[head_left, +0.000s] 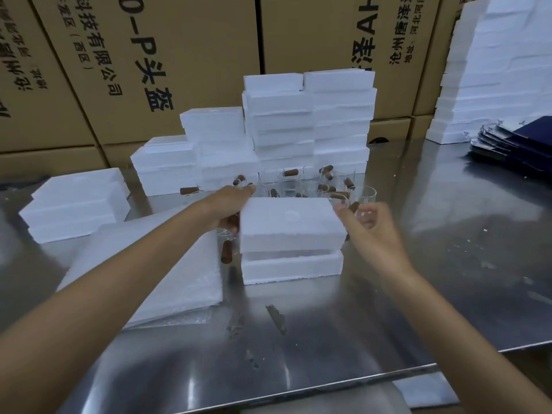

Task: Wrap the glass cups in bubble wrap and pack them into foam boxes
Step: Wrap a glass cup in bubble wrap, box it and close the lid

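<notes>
On the steel counter [403,279] two foam boxes [291,222] sit stacked near the middle, and both hands are at the upper one. The left hand [230,204] grips its left end, thumb tucked down the side and fingers reaching along the far edge; the right hand [369,222] is at the right end with fingers loosely curled, and whether they pinch the box corner or only brush it I cannot tell. Just beyond the box stand the glass cups [301,186], clear with brown handles, crowded together in front of a far wall of more stacked foam boxes [310,121]; another cup with a brown handle [227,249] lies just left of the stack. A pile of bubble wrap sheets [179,264] lies to the left, partly under the left forearm. The foam should be very light and stiff but crumbly at its edges, so holding it by both short ends seems sound. The cups look fragile and slippery, best taken round the body rather than by the handle alone. The cardboard cartons [194,55] behind carry Chinese print, including "科技有限公司", "头盔" and "沧州", plus "0-P". Dark blue flat packs [513,138] lie far right.
</notes>
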The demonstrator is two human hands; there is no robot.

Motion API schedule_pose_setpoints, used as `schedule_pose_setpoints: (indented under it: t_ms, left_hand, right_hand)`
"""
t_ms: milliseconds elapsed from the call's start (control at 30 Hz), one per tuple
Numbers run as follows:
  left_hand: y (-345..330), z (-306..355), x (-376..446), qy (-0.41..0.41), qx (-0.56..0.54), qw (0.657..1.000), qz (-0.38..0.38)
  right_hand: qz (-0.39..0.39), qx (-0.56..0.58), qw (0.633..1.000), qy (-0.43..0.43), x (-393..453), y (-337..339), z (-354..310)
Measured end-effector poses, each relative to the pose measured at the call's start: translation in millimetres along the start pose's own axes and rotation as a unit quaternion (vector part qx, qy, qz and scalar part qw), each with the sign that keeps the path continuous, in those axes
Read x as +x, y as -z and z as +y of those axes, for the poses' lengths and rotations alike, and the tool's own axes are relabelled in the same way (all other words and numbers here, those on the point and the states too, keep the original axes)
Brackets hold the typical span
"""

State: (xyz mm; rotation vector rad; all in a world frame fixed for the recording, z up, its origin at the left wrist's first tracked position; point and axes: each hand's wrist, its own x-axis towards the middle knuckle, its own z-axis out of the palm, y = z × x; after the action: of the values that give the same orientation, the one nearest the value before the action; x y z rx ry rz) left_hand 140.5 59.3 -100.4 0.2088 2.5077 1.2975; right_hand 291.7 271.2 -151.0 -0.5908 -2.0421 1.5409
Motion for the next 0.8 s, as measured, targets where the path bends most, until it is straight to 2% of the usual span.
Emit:
schedule_pose_setpoints:
  t_ms: [67, 133, 233, 333, 400, 600, 700, 800]
  left_hand:
    - [-1.0, 0.0, 7.2, -0.003, 0.041, 0.999, 0.031]
    - [-1.9, 0.4, 11.0, -0.015, 0.092, 0.995, 0.042]
    - [-6.2, -3.4, 11.7, -0.087, 0.181, 0.977, 0.075]
    - [-12.8, -9.2, 8.9, -0.184, 0.272, 0.936, 0.126]
    - [-17.2, -12.0, 10.0, -0.216, 0.308, 0.917, 0.130]
    - [-19.1, -12.7, 20.9, -0.212, 0.320, 0.921, 0.067]
    - [-20.1, -10.7, 20.3, -0.204, 0.328, 0.920, 0.064]
    - [-20.4, -11.8, 16.2, -0.202, 0.342, 0.915, 0.067]
  right_hand:
    - [-0.071, 0.012, 0.997, -0.017, -4.0, -2.0, 4.3]
    - [-0.105, 0.017, 0.994, -0.015, -7.1, -6.7, 8.3]
    - [-0.104, 0.024, 0.994, -0.008, -11.8, -13.4, 10.4]
    - [-0.098, 0.036, 0.995, -0.007, -14.8, -18.4, 12.1]
    - [-0.111, 0.057, 0.992, -0.009, -15.8, -20.7, 13.2]
    - [-0.121, 0.019, 0.992, 0.012, -16.9, -25.7, 12.7]
    - [-0.128, 0.021, 0.991, 0.023, -17.3, -25.9, 15.9]
    - [-0.173, -0.003, 0.984, 0.034, -15.4, -16.3, 21.6]
